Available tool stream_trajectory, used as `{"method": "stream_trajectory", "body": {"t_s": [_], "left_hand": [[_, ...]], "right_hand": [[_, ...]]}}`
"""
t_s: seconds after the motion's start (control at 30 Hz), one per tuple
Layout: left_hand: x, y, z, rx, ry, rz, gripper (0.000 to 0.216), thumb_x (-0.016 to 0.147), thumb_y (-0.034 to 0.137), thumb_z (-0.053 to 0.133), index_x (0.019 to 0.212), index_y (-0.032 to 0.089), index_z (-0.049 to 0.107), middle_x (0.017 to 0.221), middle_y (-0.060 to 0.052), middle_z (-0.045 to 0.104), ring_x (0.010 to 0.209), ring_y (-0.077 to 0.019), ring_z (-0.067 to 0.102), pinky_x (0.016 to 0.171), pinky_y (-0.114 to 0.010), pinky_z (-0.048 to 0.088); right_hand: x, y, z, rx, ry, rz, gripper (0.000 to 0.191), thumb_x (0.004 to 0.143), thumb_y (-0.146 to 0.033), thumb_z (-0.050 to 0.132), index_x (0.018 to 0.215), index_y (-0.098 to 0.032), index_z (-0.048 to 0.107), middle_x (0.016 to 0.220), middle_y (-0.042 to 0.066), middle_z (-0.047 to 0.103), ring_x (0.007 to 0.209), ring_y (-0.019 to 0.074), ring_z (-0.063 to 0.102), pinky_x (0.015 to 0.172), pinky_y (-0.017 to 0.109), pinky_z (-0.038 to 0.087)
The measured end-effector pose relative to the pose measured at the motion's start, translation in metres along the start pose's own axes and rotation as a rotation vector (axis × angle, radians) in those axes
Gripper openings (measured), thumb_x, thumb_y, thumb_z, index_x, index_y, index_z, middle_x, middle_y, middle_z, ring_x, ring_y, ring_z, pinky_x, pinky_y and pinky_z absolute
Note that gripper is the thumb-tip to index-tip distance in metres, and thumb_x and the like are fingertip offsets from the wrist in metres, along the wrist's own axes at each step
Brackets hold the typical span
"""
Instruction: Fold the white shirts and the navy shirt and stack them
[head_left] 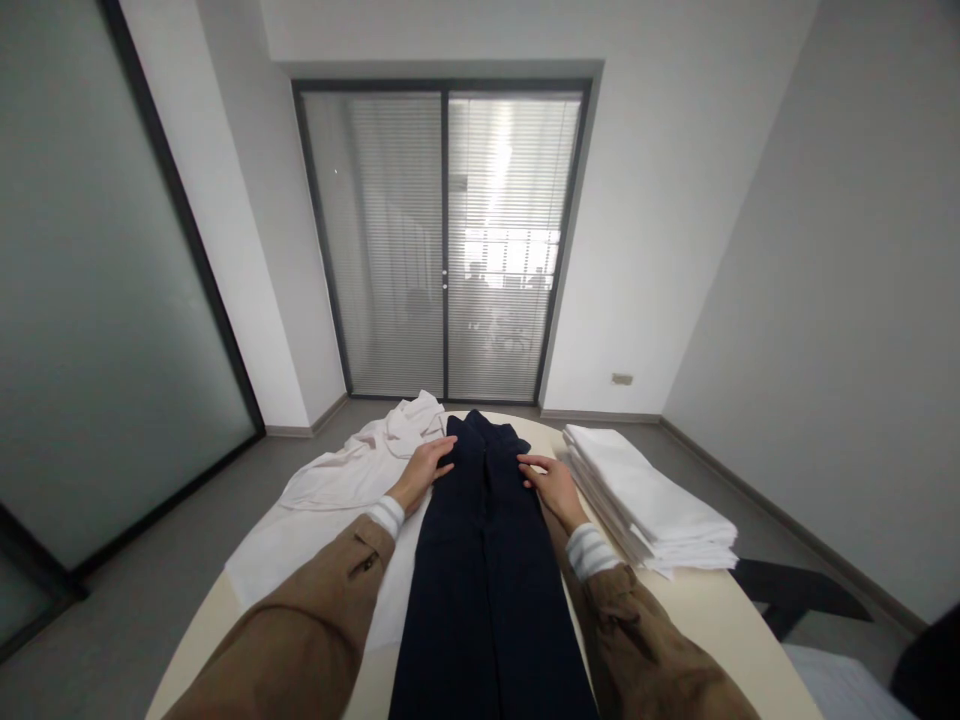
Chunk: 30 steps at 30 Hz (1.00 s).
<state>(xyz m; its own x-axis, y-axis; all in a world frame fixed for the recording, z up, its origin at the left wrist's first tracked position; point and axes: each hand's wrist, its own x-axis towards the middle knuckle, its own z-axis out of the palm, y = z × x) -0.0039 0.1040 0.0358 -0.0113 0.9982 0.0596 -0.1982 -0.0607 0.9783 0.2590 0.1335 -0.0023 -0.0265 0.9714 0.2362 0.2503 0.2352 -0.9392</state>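
Dark navy trousers [486, 580] lie lengthwise on the pale round table [757, 650], their two legs side by side and the far end slightly bunched. My left hand [424, 474] is closed on the left edge of the trousers near that far end, fingertips over the cloth. On the opposite edge, my right hand [553, 487] pinches the fabric between thumb and fingers. The near end of the trousers runs out of the bottom of the view.
A rumpled white garment [352, 465] spreads over the table's left side. On the right stands a stack of folded white cloth [645, 495]. Beyond the table are a glazed door with blinds [442, 250] and white walls. A dark flat object [802, 588] is low at right.
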Motion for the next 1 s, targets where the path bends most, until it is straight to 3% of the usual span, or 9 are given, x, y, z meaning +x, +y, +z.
{"method": "stream_trajectory", "body": {"t_s": [0.13, 0.3, 0.43, 0.57, 0.67, 0.77, 0.9, 1.0], "left_hand": [[-0.013, 0.015, 0.005, -0.054, -0.055, 0.120, 0.032, 0.081, 0.034, 0.065, 0.109, 0.019, 0.073, 0.139, -0.011, 0.058, 0.134, -0.0278, 0.046, 0.103, -0.040, 0.046], [-0.023, 0.035, 0.012, -0.093, -0.045, 0.313, 0.034, 0.078, 0.035, 0.067, 0.108, 0.019, 0.071, 0.127, -0.009, 0.065, 0.126, -0.0253, 0.053, 0.106, -0.037, 0.042], [-0.035, 0.050, 0.017, 0.008, 0.029, 0.379, 0.031, 0.074, 0.034, 0.071, 0.100, 0.018, 0.068, 0.104, -0.006, 0.070, 0.104, -0.0213, 0.062, 0.096, -0.033, 0.046], [-0.062, 0.054, 0.018, 0.065, 0.058, 0.389, 0.025, 0.069, 0.031, 0.076, 0.080, 0.019, 0.058, 0.080, 0.000, 0.064, 0.083, -0.0168, 0.062, 0.082, -0.028, 0.047], [-0.090, 0.047, 0.016, 0.013, 0.020, 0.355, 0.036, 0.067, 0.033, 0.080, 0.081, 0.021, 0.050, 0.079, 0.002, 0.063, 0.079, -0.0157, 0.062, 0.076, -0.026, 0.047], [-0.118, 0.036, 0.011, -0.065, -0.065, 0.281, 0.046, 0.067, 0.034, 0.083, 0.097, 0.022, 0.050, 0.090, -0.001, 0.069, 0.084, -0.0177, 0.065, 0.079, -0.029, 0.049], [-0.154, 0.024, -0.003, -0.056, -0.161, 0.233, 0.048, 0.065, 0.032, 0.086, 0.103, 0.019, 0.059, 0.100, -0.004, 0.072, 0.093, -0.0220, 0.065, 0.087, -0.033, 0.049], [-0.179, 0.015, -0.016, 0.020, -0.315, 0.155, 0.037, 0.069, 0.034, 0.083, 0.097, 0.017, 0.066, 0.099, -0.006, 0.073, 0.096, -0.0244, 0.065, 0.092, -0.035, 0.047]], "right_hand": [[-0.005, -0.023, -0.002, 0.222, 0.015, -0.003, 0.039, 0.070, -0.045, 0.073, 0.096, -0.017, 0.067, 0.094, 0.007, 0.070, 0.082, 0.0221, 0.071, 0.072, 0.034, 0.057], [-0.017, -0.038, -0.003, 0.246, 0.111, -0.201, 0.037, 0.074, -0.047, 0.070, 0.094, -0.022, 0.053, 0.099, 0.006, 0.064, 0.093, 0.0218, 0.066, 0.083, 0.038, 0.056], [-0.035, -0.054, -0.009, 0.275, 0.105, -0.245, 0.052, 0.075, -0.041, 0.068, 0.118, -0.024, 0.044, 0.097, 0.004, 0.063, 0.094, 0.0196, 0.064, 0.089, 0.039, 0.053], [-0.059, -0.068, -0.019, 0.393, -0.052, -0.170, 0.086, 0.075, -0.034, 0.072, 0.145, -0.025, 0.022, 0.102, 0.004, 0.067, 0.098, 0.0207, 0.066, 0.097, 0.043, 0.050], [-0.077, -0.074, -0.028, 0.454, -0.158, -0.079, 0.096, 0.074, -0.034, 0.075, 0.150, -0.026, 0.016, 0.109, 0.006, 0.069, 0.106, 0.0229, 0.066, 0.100, 0.047, 0.049], [-0.096, -0.079, -0.037, 0.440, -0.334, 0.000, 0.080, 0.074, -0.036, 0.076, 0.143, -0.026, 0.036, 0.111, 0.006, 0.070, 0.104, 0.0235, 0.068, 0.098, 0.047, 0.051], [-0.127, -0.087, -0.051, 0.401, -0.624, 0.075, 0.045, 0.075, -0.037, 0.077, 0.114, -0.020, 0.063, 0.103, 0.007, 0.072, 0.097, 0.0238, 0.070, 0.093, 0.045, 0.054], [-0.147, -0.091, -0.060, 0.345, -0.894, 0.203, 0.047, 0.072, -0.036, 0.079, 0.112, -0.017, 0.066, 0.099, 0.008, 0.073, 0.096, 0.0263, 0.071, 0.092, 0.046, 0.055]]}}
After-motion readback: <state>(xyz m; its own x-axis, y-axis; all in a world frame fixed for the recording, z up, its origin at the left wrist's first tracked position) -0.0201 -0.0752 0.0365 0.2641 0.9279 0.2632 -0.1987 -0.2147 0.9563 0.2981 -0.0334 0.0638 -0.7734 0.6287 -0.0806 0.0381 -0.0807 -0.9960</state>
